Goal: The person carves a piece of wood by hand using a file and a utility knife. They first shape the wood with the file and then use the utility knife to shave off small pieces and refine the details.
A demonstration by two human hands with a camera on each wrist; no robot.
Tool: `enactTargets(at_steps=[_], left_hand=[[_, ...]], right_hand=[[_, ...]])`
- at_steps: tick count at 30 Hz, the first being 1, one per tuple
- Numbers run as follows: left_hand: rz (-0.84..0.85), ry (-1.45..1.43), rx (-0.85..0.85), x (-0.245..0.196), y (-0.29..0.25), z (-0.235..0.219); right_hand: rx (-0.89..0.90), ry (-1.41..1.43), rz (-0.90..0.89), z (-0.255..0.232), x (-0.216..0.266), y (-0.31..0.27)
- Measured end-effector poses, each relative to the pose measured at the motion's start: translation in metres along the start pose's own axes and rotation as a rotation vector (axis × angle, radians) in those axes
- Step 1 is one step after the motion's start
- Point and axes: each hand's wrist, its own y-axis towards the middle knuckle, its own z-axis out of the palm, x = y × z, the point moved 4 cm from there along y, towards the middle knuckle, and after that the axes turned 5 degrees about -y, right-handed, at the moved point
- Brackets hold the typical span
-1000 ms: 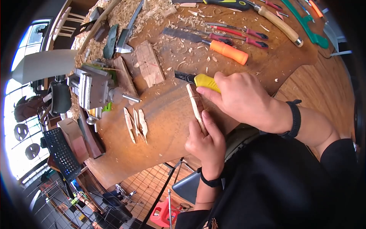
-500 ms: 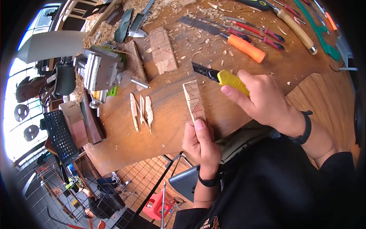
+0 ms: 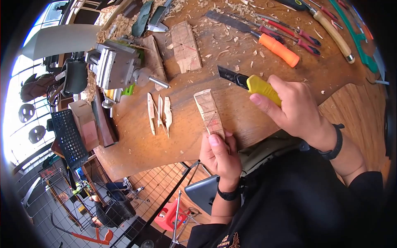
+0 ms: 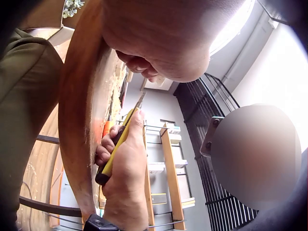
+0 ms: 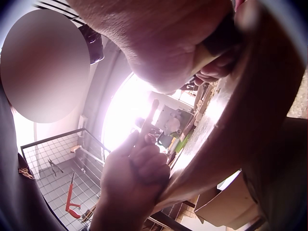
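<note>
My left hand (image 3: 222, 155) pinches the lower end of a small flat wooden piece (image 3: 209, 110), thumb on its face. Dark pencil lines and a red mark show on that face, and the left edge is cut unevenly. In my right hand (image 3: 297, 107) I grip a yellow utility knife (image 3: 265, 90), its dark blade (image 3: 231, 77) pointing up and left, apart from the wood. The left wrist view shows the fingers curled round the knife's handle (image 4: 115, 151). In the right wrist view the left hand (image 5: 137, 168) holds the wooden piece (image 5: 150, 118) upright.
Thin carved slivers (image 3: 168, 113) lie left of the wood, near a metal vise (image 3: 113, 68). A marked wooden board (image 3: 186, 47) lies farther back. An orange-handled file (image 3: 279, 49) and several red-handled tools (image 3: 308, 46) are at the back right, among shavings.
The knife has come away from the wooden piece, to the right. My left hand has turned the piece so its marked face shows. The head view has shifted.
</note>
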Motion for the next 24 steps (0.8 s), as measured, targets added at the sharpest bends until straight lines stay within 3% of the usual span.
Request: enactTargets(at_steps=[24], left_hand=[[0.022,0.007,-0.008,0.0024,-0.0023,-0.0003]], right_hand=[[0.003,-0.009,-0.017,-0.0012,-0.0001,-0.0009]])
